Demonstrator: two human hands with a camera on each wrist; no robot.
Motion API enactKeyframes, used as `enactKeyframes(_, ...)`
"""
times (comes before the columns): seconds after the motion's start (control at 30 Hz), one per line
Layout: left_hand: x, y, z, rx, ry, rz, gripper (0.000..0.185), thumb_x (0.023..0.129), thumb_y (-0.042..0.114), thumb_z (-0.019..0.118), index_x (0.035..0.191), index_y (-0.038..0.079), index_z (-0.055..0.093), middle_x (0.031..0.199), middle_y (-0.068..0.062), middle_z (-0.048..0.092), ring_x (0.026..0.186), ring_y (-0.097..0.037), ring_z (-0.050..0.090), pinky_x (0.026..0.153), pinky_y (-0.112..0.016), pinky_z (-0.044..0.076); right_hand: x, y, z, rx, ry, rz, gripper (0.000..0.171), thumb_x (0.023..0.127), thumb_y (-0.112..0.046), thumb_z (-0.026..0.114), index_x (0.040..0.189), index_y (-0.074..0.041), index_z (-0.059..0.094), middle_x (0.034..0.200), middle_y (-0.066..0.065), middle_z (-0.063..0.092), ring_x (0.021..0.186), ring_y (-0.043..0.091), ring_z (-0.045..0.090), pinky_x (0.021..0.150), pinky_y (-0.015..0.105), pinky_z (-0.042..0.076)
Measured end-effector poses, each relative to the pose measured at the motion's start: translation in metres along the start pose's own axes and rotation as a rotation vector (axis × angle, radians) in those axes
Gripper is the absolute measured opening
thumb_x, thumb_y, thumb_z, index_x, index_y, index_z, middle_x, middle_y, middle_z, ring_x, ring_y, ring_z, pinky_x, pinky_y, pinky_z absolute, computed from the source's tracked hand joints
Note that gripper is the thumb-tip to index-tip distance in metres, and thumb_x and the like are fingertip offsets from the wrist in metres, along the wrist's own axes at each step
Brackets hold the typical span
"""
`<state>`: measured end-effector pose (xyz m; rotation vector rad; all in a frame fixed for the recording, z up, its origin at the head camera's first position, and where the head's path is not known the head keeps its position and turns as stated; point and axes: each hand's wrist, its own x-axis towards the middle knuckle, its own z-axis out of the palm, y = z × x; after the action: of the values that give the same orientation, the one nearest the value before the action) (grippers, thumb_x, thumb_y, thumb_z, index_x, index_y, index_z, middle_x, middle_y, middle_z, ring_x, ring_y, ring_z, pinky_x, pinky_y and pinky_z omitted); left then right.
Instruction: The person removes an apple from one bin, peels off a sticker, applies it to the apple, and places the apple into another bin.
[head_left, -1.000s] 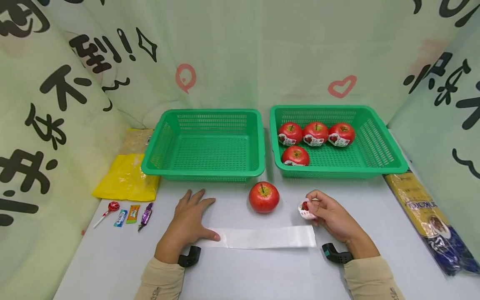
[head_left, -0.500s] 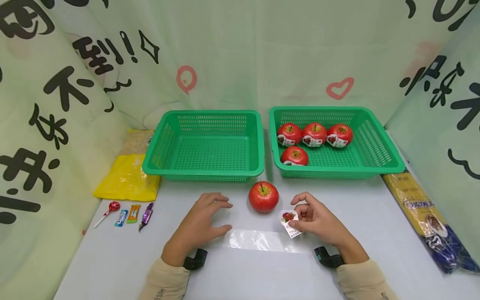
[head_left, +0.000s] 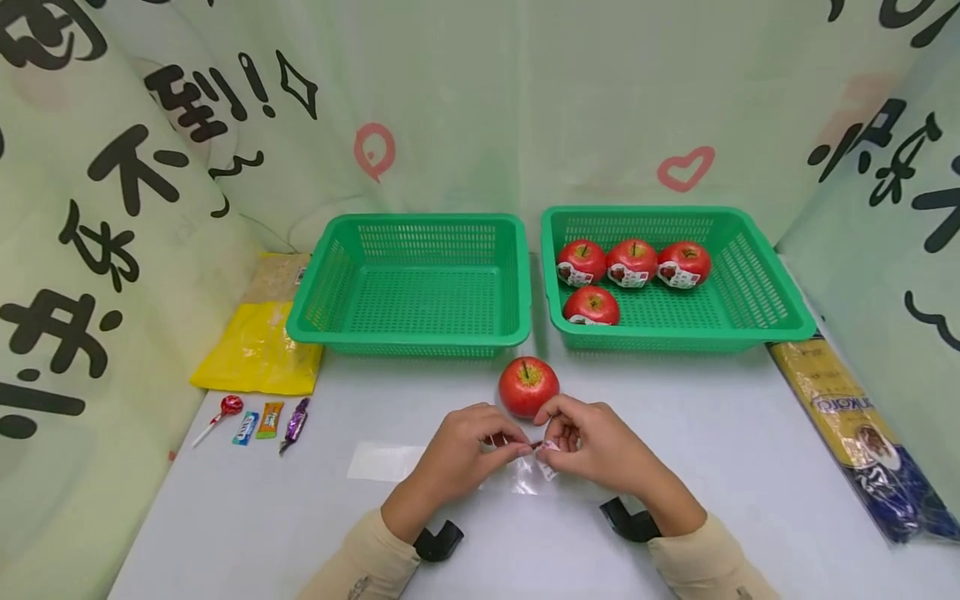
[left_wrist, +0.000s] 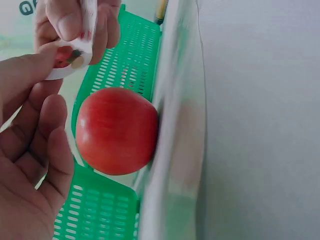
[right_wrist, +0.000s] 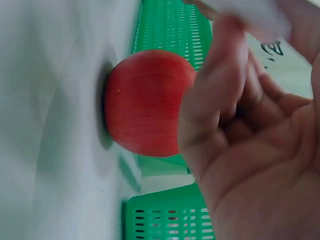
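At the far left edge of your pale grey table [head_left: 225,517] lies a yellow plastic bag [head_left: 255,350], and nearer to you a red lollipop [head_left: 217,414] and three small wrapped candies [head_left: 270,421] sit in a row. Right of those, an empty green plastic mesh basket [head_left: 414,285] stands at the far side. A clear plastic backing strip [head_left: 386,461] lies flat on the table just left of your hands.

Your left hand [head_left: 463,454] comes in from the near side, wrist low, fingers curled, its thumb and forefinger pinching a small white sticker with a red apple print [head_left: 545,450]. Your right hand [head_left: 596,450] meets it at the middle, its fingertips pinching the same sticker from the other side. The sticker is held between them just above the table, right in front of a single red apple [head_left: 528,387] that rests on the table just beyond your knuckles.

To the right, a second green mesh basket [head_left: 750,292] holds four labelled red apples [head_left: 632,262]. A yellow and blue packet [head_left: 855,417] lies along the table's right edge.
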<state>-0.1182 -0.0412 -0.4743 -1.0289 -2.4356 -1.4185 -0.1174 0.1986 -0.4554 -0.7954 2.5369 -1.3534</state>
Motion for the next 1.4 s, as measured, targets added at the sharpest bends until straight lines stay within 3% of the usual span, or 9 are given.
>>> enactKeyframes(0.13, 0.001, -0.003, -0.001, 0.0, 0.058, -0.081, 0.009, 0.089, 0.014, 0.086, 0.089, 0.012, 0.077, 0.079, 0.003, 0.071, 0.074, -0.008, 0.063, 0.066, -0.018, 0.055, 0.002, 0.004, 0.0, -0.001, 0.089, 0.051, 0.015, 0.091, -0.008, 0.081, 0.09, -0.02, 0.073, 0.081, -0.01, 0.064, 0.075, 0.005, 0.059, 0.066, 0.021, 0.053)
enactKeyframes(0.27, 0.003, -0.004, -0.001, 0.03, 0.09, -0.149, 0.009, 0.09, 0.014, 0.085, 0.088, 0.011, 0.076, 0.079, 0.001, 0.073, 0.073, -0.013, 0.064, 0.066, -0.02, 0.056, 0.004, 0.007, 0.004, 0.02, 0.126, 0.08, 0.008, 0.096, -0.017, 0.078, 0.093, -0.021, 0.073, 0.087, -0.009, 0.069, 0.079, 0.006, 0.061, 0.069, 0.023, 0.055)
enactKeyframes(0.37, 0.005, -0.004, -0.001, 0.069, 0.069, -0.212, 0.008, 0.092, 0.014, 0.082, 0.089, 0.012, 0.075, 0.081, 0.002, 0.073, 0.075, -0.012, 0.065, 0.068, -0.021, 0.055, 0.005, 0.008, 0.007, -0.003, 0.16, 0.09, 0.007, 0.096, -0.017, 0.079, 0.096, -0.019, 0.072, 0.087, -0.009, 0.071, 0.077, 0.004, 0.061, 0.068, 0.022, 0.055)
enactKeyframes(0.53, 0.011, -0.004, -0.002, 0.17, -0.011, -0.284, 0.009, 0.092, 0.016, 0.082, 0.088, 0.016, 0.074, 0.081, 0.006, 0.071, 0.079, -0.011, 0.063, 0.071, -0.023, 0.053, 0.008, 0.01, 0.011, -0.132, 0.28, 0.037, 0.019, 0.084, -0.01, 0.088, 0.092, -0.014, 0.072, 0.08, -0.007, 0.07, 0.07, 0.002, 0.059, 0.064, 0.021, 0.054)
enactKeyframes(0.7, 0.015, -0.007, -0.003, 0.3, -0.04, -0.274, 0.011, 0.09, 0.021, 0.085, 0.087, 0.017, 0.076, 0.078, 0.007, 0.069, 0.078, -0.011, 0.061, 0.067, -0.022, 0.051, 0.01, 0.015, 0.014, -0.256, 0.328, -0.037, 0.025, 0.079, -0.007, 0.091, 0.084, -0.014, 0.068, 0.076, -0.008, 0.066, 0.07, 0.002, 0.058, 0.063, 0.02, 0.053)
enactKeyframes(0.87, 0.016, -0.012, -0.002, 0.4, -0.005, -0.21, 0.012, 0.089, 0.021, 0.087, 0.085, 0.017, 0.076, 0.078, 0.005, 0.069, 0.078, -0.011, 0.061, 0.066, -0.022, 0.052, 0.013, 0.017, 0.013, -0.383, 0.335, -0.104, 0.027, 0.079, -0.005, 0.092, 0.082, -0.013, 0.066, 0.074, -0.005, 0.062, 0.069, 0.007, 0.058, 0.062, 0.021, 0.053)
enactKeyframes(1.03, 0.021, -0.016, -0.002, 0.406, 0.026, -0.171, 0.014, 0.088, 0.021, 0.088, 0.086, 0.016, 0.075, 0.082, 0.004, 0.072, 0.082, -0.013, 0.063, 0.069, -0.025, 0.055, 0.016, 0.016, 0.007, -0.436, 0.335, -0.1, 0.026, 0.079, -0.003, 0.09, 0.083, -0.012, 0.066, 0.075, -0.004, 0.061, 0.07, 0.009, 0.056, 0.062, 0.023, 0.052)
enactKeyframes(1.4, 0.026, -0.019, 0.0, 0.4, 0.019, -0.155, 0.016, 0.088, 0.025, 0.088, 0.085, 0.016, 0.076, 0.083, 0.004, 0.073, 0.083, -0.013, 0.062, 0.068, -0.026, 0.054, 0.015, 0.021, 0.006, -0.46, 0.345, -0.108, 0.024, 0.081, -0.008, 0.091, 0.085, -0.012, 0.067, 0.076, -0.003, 0.063, 0.072, 0.01, 0.06, 0.063, 0.024, 0.054)
